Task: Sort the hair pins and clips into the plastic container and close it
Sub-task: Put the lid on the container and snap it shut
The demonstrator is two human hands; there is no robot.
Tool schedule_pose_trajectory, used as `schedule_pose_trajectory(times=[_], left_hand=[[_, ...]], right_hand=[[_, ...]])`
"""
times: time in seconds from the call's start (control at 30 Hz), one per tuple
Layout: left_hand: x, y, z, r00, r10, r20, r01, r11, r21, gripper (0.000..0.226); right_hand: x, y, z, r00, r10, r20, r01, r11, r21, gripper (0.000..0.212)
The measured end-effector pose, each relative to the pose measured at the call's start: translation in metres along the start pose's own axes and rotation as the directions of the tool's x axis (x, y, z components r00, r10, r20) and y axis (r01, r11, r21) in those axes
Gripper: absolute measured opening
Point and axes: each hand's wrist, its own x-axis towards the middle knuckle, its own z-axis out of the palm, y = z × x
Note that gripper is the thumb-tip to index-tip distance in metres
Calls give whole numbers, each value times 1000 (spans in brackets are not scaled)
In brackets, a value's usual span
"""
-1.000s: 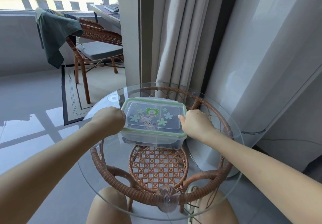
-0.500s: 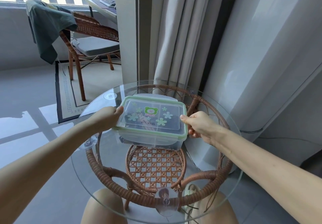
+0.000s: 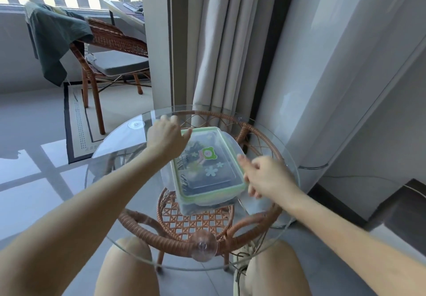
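I am closing the box (image 3: 202,206) now, I think. It is sitting slantwise on the round glass counter (image 3: 115,180), with its lid (image 3: 214,176) on top. My left hand (image 3: 167,136) is touching the lid's far corner with its thumb. It is blurry, so I cannot tell if it is gripping. My right hand (image 3: 267,177) is hanging loose beside the right edge, holding nothing. Next I should be pressing the soft green rim flat all round. The box is clear hard plastic with rounded corners.

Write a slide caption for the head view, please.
Left hand and right hand flank a lidded green-rimmed container on a glass-topped rattan table.
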Motion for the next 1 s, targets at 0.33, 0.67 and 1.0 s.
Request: schedule_pose_trajectory(times=[0.33,0.67,1.0], left_hand=[[-67,-6,-10,961,-11,276,5,1000,22,56],[-68,-12,7,930,-147,336,323,764,-559,46],[-140,-45,-17,818,-280,503,570,276,-774,48]], right_hand=[[54,8,25,977,-203,65,213,945,-247,48],[61,14,27,974,-191,119,187,981,48,46],[-2,-15,74,999,-25,-29,35,911,411,55]])
